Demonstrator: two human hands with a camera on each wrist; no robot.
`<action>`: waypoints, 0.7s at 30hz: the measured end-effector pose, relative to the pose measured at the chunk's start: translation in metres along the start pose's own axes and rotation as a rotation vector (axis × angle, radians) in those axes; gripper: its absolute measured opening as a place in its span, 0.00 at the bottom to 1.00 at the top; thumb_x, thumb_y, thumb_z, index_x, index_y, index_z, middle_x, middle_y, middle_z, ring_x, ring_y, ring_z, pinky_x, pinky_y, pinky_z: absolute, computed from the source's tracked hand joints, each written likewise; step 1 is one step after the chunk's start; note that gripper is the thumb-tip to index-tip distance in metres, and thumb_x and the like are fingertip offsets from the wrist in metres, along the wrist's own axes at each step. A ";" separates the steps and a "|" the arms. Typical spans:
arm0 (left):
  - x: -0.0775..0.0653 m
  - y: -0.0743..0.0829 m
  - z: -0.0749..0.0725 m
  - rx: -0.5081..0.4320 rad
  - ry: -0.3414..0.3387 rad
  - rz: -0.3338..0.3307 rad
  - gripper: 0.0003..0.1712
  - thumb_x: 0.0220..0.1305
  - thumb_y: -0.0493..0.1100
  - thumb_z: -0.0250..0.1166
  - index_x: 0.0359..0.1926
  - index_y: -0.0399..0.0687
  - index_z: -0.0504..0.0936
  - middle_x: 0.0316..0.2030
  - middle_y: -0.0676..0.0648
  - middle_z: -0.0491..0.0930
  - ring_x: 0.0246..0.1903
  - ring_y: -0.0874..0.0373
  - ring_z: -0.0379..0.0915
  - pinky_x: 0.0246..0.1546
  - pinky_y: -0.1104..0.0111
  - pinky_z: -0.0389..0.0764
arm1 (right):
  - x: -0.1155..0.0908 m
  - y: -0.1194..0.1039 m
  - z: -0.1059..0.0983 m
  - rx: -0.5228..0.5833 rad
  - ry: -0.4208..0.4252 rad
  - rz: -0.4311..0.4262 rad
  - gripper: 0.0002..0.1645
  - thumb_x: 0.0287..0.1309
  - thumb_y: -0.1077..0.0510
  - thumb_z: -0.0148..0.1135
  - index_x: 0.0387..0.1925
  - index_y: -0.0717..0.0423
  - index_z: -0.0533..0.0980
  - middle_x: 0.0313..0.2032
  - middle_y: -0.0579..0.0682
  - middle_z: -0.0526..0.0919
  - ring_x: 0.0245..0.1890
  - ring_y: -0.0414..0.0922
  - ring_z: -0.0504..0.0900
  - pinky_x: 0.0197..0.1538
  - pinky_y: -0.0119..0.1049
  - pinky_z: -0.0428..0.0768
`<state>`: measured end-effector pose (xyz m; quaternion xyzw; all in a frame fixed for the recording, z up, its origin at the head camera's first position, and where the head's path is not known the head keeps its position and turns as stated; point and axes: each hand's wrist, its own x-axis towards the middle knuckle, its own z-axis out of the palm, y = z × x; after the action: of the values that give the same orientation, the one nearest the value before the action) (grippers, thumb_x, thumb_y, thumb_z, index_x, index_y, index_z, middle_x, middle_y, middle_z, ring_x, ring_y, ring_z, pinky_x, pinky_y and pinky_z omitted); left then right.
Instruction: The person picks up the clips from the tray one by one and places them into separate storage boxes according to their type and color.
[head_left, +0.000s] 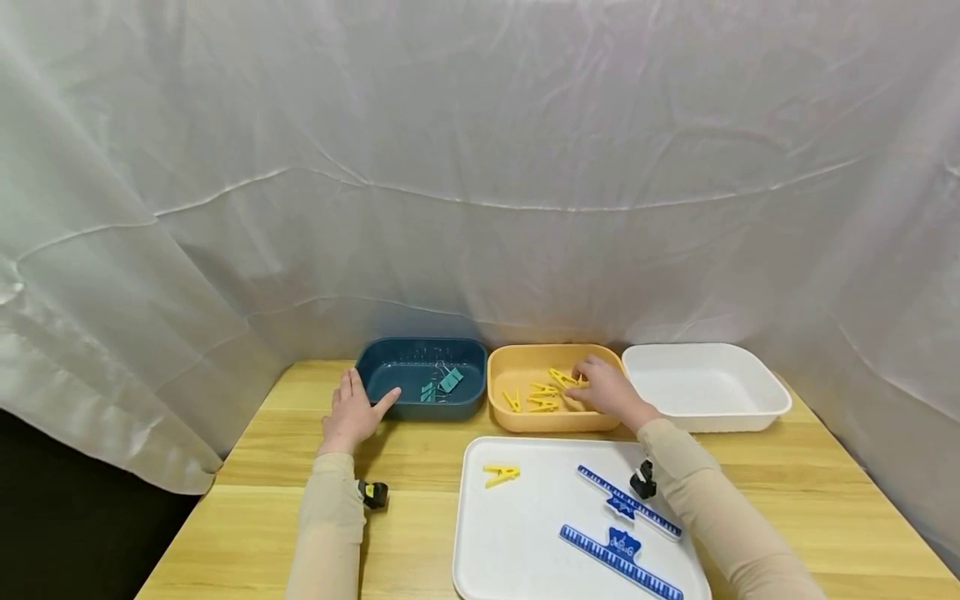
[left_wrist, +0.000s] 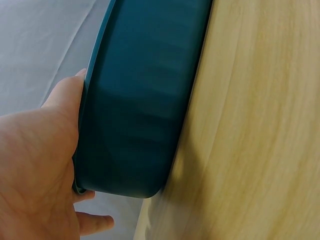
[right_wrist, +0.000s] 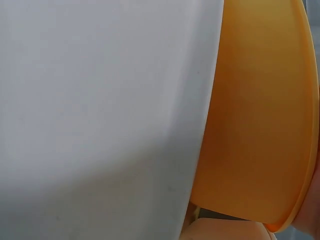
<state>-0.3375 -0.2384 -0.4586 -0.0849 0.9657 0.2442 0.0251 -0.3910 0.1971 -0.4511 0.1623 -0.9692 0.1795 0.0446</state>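
My right hand [head_left: 607,390] reaches over the yellow bin [head_left: 555,422]; its fingertips pinch a yellow clothespin [head_left: 564,378] just above other yellow clothespins [head_left: 543,405] lying inside. In the right wrist view the hand is mostly out of frame, past the rim of the yellow bin [right_wrist: 265,110]. At the left corner of the dark teal bin [head_left: 427,412], my left hand [head_left: 352,414] rests on the rim with fingers extended and thumb spread along the near side. The left wrist view shows the left hand [left_wrist: 37,160] against the outer wall of that bin [left_wrist: 140,110]. Teal binder clips [head_left: 450,381] lie inside it.
A white bin [head_left: 705,422] stands right of the yellow one. In front, a white tray [head_left: 517,533] carries one yellow clothespin [head_left: 501,475] and two blue piano-key ruler clips [head_left: 622,562]. Behind the bins hangs a pale curtain [head_left: 480,250]. The wooden table [head_left: 247,508] lies beneath.
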 end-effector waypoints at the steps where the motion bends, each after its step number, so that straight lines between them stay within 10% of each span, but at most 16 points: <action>1: 0.000 0.000 0.000 -0.001 0.000 0.000 0.67 0.58 0.82 0.43 0.76 0.39 0.28 0.77 0.36 0.30 0.75 0.31 0.34 0.63 0.27 0.49 | 0.000 0.000 0.000 -0.006 -0.004 0.004 0.18 0.55 0.48 0.70 0.37 0.57 0.78 0.36 0.52 0.75 0.34 0.46 0.72 0.41 0.42 0.74; 21: -0.001 -0.001 -0.002 -0.011 0.006 0.008 0.63 0.63 0.76 0.46 0.76 0.38 0.28 0.77 0.35 0.29 0.74 0.30 0.33 0.63 0.27 0.49 | 0.004 -0.003 0.004 -0.006 -0.077 0.168 0.16 0.53 0.49 0.71 0.35 0.56 0.79 0.34 0.52 0.72 0.33 0.47 0.71 0.35 0.37 0.69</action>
<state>-0.3365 -0.2406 -0.4574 -0.0818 0.9648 0.2492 0.0209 -0.3938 0.1915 -0.4530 0.0869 -0.9810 0.1732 -0.0072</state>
